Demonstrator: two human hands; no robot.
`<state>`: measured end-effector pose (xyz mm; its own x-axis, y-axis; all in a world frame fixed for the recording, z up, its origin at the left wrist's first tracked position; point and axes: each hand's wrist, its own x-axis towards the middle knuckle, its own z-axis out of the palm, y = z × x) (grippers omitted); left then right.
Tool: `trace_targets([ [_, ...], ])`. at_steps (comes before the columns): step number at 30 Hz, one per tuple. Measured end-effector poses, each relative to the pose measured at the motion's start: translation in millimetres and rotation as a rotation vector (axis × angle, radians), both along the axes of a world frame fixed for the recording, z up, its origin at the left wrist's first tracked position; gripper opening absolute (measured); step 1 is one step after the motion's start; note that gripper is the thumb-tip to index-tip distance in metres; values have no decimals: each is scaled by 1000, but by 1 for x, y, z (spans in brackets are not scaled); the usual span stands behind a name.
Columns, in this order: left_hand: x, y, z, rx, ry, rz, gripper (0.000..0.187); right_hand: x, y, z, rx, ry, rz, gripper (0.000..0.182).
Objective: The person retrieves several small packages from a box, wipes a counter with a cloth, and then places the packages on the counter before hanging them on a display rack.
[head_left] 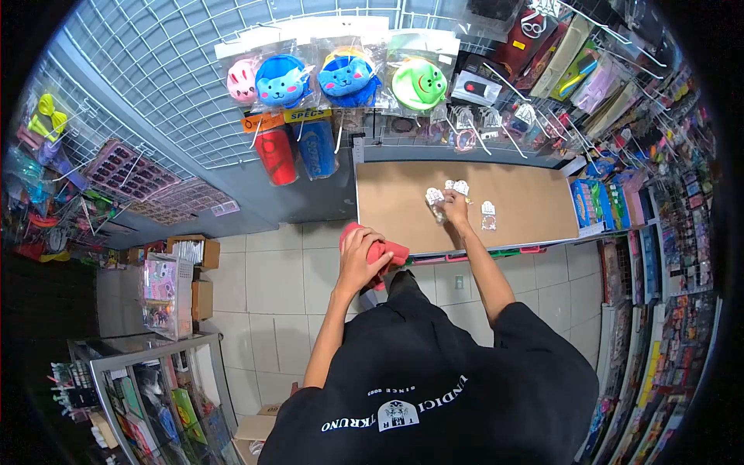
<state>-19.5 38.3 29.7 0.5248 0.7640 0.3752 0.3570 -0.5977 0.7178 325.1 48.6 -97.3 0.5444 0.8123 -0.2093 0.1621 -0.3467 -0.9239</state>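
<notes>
My left hand [361, 256] is closed around a folded red item that looks like a cloth [397, 252], just off the front left corner of the brown shelf board [395, 186]. Over the board, my right hand [456, 208] has its fingers pinched at a small packet with a white card top [434, 196]. Close behind those fingers are other white-topped packets [462, 187]. To their right, one more small carded packet [488, 215] lies flat; its contents are too small to make out.
Above the board, a wire grid [186, 93] bears bagged plush pouches [283, 81], with a red pack [275, 155] below. Metal hooks [511, 143] jut out at upper right. Packed shelves [651, 325] line the right side. A glass case [155, 395] and a clear bin [167, 294] stand left.
</notes>
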Motion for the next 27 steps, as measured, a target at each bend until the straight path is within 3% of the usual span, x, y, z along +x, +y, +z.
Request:
trace_targets([
  [3, -4, 2, 22, -50, 4, -12, 40, -37, -19, 58, 163, 342, -60, 41],
  [5, -2, 6, 32, -5, 13, 28, 44, -59, -28, 91, 178, 420, 24, 40],
  [10, 26, 13, 45, -263, -178, 91, 35, -128, -40, 183, 241, 637, 207, 39],
  [12, 33, 10, 59, -346, -177, 99, 27, -141, -39, 188, 250, 693, 260, 38],
  [27, 19, 11, 58, -366, -360, 73, 22, -177, -35, 190, 333, 709, 296, 32],
])
